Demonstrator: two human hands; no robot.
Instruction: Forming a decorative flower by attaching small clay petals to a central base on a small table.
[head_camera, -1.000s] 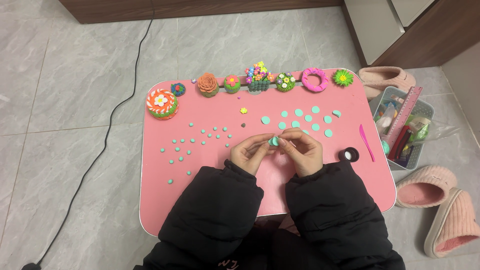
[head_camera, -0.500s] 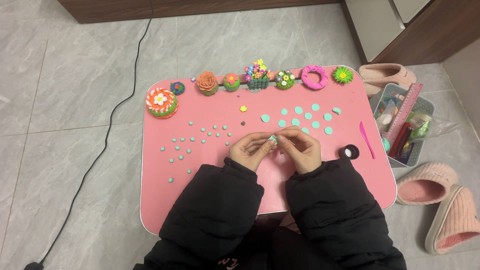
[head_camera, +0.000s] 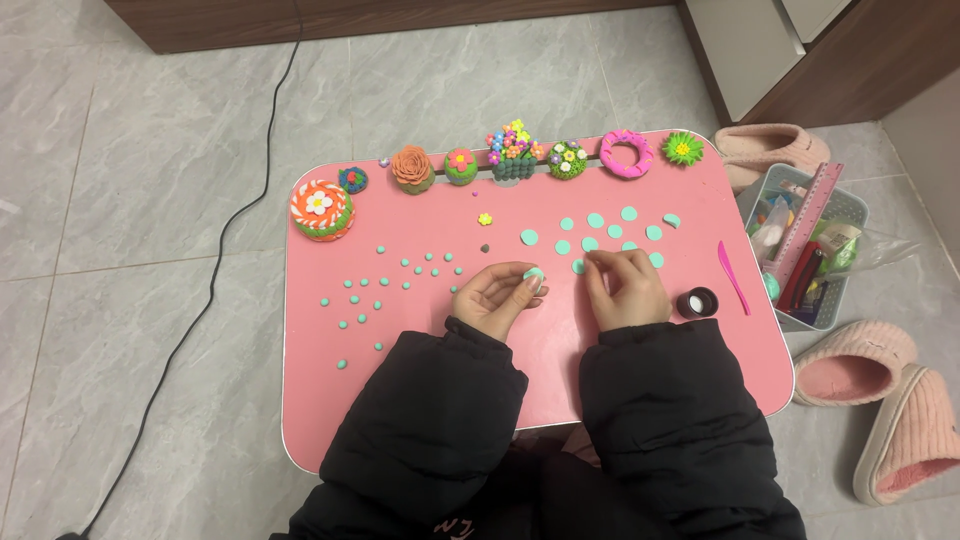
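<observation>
**A:** Since half a second ago I see the two hands have come apart. They were together over one mint piece; now the right hand (head_camera: 625, 288) has gone out to the far right, to the mint discs (head_camera: 596, 220), and the left hand (head_camera: 500, 295) has stayed near the middle of the pink bench (head_camera: 400, 400).

**B:** What's each grip doing?

**A:** The left one is pinched on a small mint clay piece (head_camera: 534, 274), held up at the fingertips, just clear of the bench. The right fingertips are down at a disc at the near edge of the group; whether they have closed on it I cannot tell.

**B:** Which way do the discs lie from the held piece?

**A:** To its right and slightly far. The right hand is clearly the nearer one. The discs are round and flat, so no long axis to speak of.

**B:** Counts?

**A:** About eleven discs showing, some perhaps hidden under the right hand. Roughly twenty tiny mint balls (head_camera: 405, 275) scattered to the left. Eight finished clay flower pieces (head_camera: 512, 150) along the far edge. One pink clay tool (head_camera: 733, 276) and one small dark pot (head_camera: 697, 301) to the right.
</observation>
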